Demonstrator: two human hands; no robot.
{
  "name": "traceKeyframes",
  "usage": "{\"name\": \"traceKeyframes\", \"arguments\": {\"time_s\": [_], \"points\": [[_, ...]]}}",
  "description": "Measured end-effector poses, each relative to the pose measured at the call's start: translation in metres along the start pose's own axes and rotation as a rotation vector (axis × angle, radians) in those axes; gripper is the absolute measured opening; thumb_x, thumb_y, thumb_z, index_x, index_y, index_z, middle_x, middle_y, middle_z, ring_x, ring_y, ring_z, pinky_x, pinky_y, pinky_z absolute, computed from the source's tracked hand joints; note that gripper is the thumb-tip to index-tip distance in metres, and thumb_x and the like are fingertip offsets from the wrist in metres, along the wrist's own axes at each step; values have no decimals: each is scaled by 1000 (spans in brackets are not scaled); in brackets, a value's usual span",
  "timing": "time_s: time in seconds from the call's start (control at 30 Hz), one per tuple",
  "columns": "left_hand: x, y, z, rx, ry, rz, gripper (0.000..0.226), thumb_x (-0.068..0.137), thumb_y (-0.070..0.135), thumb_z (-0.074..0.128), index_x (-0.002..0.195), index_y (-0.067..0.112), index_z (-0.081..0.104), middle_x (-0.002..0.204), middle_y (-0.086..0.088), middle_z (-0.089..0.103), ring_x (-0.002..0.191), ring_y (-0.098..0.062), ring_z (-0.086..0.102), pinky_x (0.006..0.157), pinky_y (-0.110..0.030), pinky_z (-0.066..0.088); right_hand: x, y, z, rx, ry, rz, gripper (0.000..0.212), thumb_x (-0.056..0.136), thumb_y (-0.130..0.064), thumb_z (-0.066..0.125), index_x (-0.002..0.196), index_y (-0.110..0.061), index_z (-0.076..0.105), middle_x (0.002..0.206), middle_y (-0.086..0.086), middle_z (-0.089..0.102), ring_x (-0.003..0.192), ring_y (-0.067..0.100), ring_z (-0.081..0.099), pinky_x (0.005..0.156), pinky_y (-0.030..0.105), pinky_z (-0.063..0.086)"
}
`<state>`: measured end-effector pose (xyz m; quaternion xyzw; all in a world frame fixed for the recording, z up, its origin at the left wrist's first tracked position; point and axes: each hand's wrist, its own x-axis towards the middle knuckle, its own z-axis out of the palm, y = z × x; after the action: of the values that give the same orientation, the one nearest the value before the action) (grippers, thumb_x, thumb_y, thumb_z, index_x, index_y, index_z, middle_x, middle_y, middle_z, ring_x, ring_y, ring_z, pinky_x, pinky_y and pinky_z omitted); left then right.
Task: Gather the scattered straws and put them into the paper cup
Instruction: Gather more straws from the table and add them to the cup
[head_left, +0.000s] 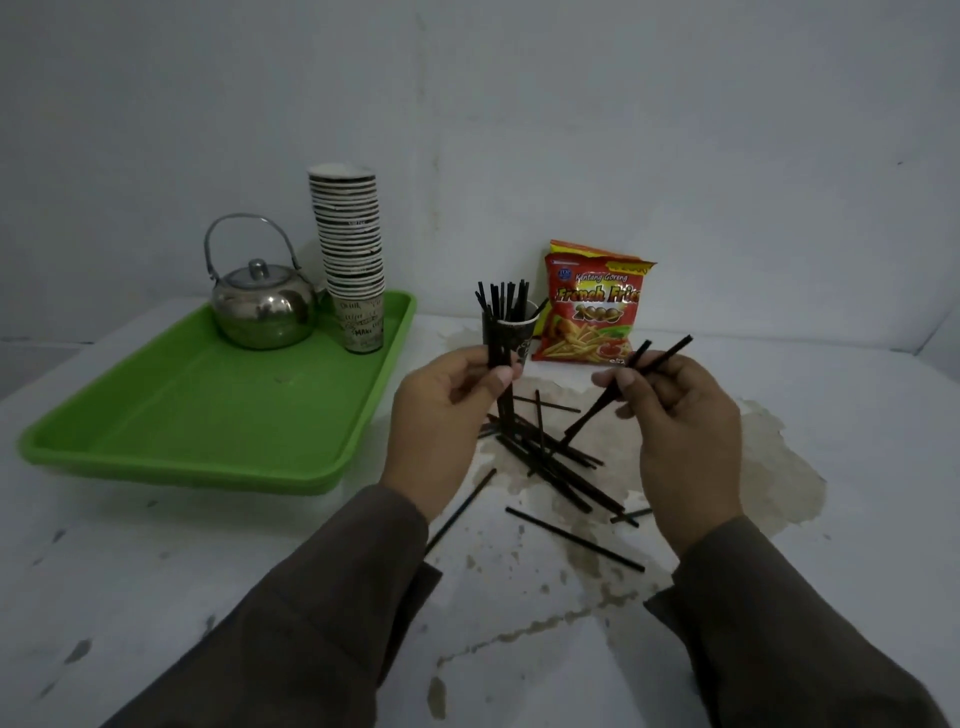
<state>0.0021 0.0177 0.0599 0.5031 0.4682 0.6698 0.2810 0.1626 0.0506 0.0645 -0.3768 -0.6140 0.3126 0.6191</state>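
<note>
Thin black plastic straws (550, 457) lying at 6 o'clock of dark paper cup (511, 332) | left hand (447, 410) fingers pinching a bundle | right hand (680, 421) fingers pinching two | advising: squaring ends, dropping upright.

Both arms reach forward from the near edge in dark sleeves, forearms angled slightly inward. The left hand (441, 410) is raised, back toward the camera, its thumb and fingers (498, 375) pinching a bundle of black straws (504, 395) held upright. The right hand (680, 421), level with it, pinches two black straws (623, 384) between thumb and curled fingers.
</note>
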Motion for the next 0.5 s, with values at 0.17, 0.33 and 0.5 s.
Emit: {"name": "traceKeyframes", "arguments": {"time_s": [0.17,0.33,0.5], "points": [[57,17,-4,36,65,54,20,82,4,64,101,6,68,89,-6,72,72,3,65,71,-12,53,59,-12,26,4,59,-29,14,86,-9,58,82,-22,59,74,-13,69,74,3,67,70,19,56],[119,24,-1,111,88,105,20,80,10,68,100,10,70,81,3,71,74,-4,68,74,-20,56,119,-15,57,-22,121,-80,9,88,-9,55,87,-18,55,77,-9,67,79,3,66,72,13,52],[162,15,9,186,82,129,19,81,11,67,100,10,70,87,-3,72,84,-11,67,80,-20,53,151,6,78,-155,100,-74,7,89,-12,54,95,-14,56,88,1,67,84,11,64,72,14,48]]}}
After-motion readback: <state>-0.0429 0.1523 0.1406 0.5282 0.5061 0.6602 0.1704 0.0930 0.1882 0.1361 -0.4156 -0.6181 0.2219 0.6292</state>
